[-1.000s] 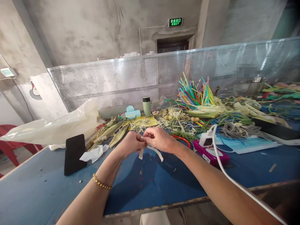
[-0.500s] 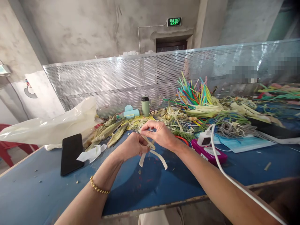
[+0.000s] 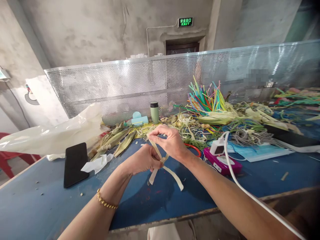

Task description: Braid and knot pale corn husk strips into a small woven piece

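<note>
Over the blue worktop (image 3: 140, 206), before the perforated metal screen (image 3: 125, 86), pinches, low with the left hand (image 3: 144, 160) and higher with the right hand (image 3: 171, 142), pale strip material (image 3: 176, 177) crossed beside the left hand and hanging loose below.

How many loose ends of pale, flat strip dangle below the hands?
2: a shorter pale, flat strip end below the left hand, and a longer pale end curving rightward. Others may be hidden.

The green-lit sign (image 3: 185, 22) on the wall (image 3: 87, 30) above the doorway (image 3: 183, 47) reads "安全出口" over "EXIT".
</note>
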Demonstrator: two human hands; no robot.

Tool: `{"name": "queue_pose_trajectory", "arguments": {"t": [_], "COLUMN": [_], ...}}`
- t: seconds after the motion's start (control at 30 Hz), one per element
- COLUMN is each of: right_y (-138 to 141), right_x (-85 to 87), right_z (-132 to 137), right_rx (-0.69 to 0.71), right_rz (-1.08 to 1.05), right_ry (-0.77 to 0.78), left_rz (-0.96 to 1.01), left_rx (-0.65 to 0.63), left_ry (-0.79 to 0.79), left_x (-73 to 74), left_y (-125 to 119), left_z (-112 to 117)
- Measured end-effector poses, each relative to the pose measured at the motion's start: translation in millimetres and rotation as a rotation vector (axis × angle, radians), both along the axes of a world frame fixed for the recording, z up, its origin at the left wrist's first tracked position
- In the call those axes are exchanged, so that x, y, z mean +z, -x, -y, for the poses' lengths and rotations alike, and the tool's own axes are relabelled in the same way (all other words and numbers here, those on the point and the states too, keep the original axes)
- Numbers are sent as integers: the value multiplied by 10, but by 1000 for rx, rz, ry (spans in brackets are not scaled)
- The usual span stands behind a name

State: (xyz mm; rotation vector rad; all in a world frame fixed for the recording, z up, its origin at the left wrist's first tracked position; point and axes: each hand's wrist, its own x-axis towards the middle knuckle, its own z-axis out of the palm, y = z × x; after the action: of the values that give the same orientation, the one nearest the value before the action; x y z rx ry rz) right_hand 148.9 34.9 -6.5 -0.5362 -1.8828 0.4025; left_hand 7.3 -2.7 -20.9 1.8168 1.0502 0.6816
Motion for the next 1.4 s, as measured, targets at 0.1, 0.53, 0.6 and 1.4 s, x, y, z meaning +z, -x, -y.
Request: {"name": "queue_pose_trajectory", "arguments": {"t": [0.1, 0.53, 0.6, 1.4], "right_y": [-48, -245, -223, -225], "right_x": [31, 27, 17, 5], "right_z": [-59, -213, -193, -202], "right_rx": [-16, 57, 144, 213], "right_rz": [20, 156, 142, 190], "right_ry": [5, 477, 522, 550], "left_rz": [60, 486, 479, 401], "left_rx": [71, 302, 300, 335], "left_ry": [24, 35, 47, -84], "left_x": [5, -12, -14, -9], "left_y": [11, 81, 81, 132], "left_z": [-19, -175, -174, -190]}}
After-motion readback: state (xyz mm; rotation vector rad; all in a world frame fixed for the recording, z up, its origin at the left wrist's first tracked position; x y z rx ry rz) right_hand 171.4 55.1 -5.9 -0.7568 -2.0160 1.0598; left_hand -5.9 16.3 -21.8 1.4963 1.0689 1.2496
